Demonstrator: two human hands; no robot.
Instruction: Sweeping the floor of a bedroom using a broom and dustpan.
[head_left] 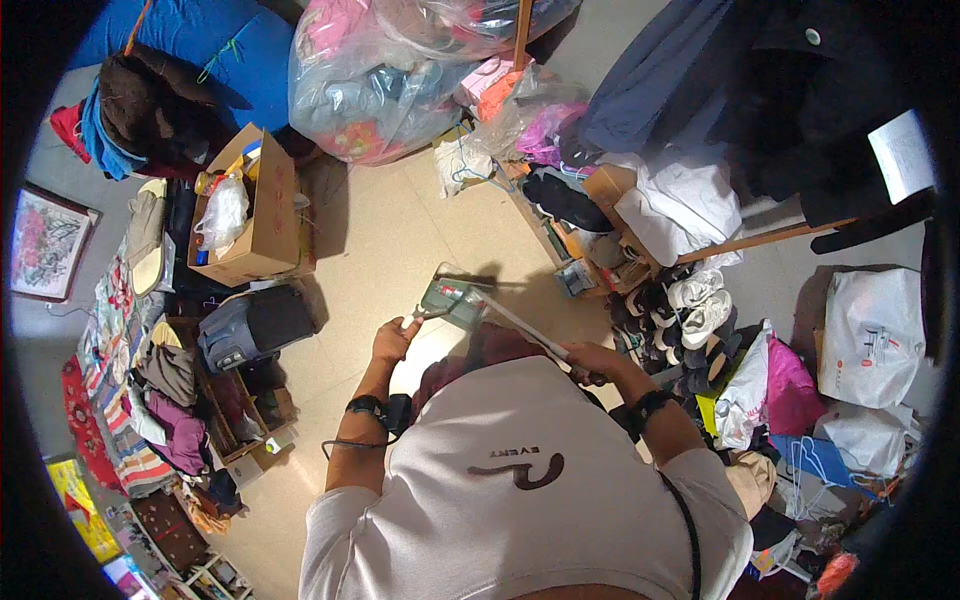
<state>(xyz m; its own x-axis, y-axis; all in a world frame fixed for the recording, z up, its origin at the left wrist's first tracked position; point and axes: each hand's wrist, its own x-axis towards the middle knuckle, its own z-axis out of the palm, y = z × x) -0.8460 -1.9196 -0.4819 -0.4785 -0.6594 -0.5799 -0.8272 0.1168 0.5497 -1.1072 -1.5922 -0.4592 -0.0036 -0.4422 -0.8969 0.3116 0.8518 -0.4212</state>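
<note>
My left hand (396,340) is closed round the short handle of a greyish-green dustpan (438,298), which is low over the pale floor in front of me. On the right, my right hand (590,362) grips a long pale stick (522,325) that looks like a broom handle. The stick slants forward and left from that hand, and its far end meets the dustpan. Something small, whitish and red shows at that end, too small to name. I cannot make out a brush head.
An open cardboard box (272,210) and a dark blue-grey bag (262,325) stand at the left. Clear bags of bedding (385,105) lie ahead. Several shoes (705,310) crowd the right beside white cloth (690,200). A white bag (872,338) is farther right.
</note>
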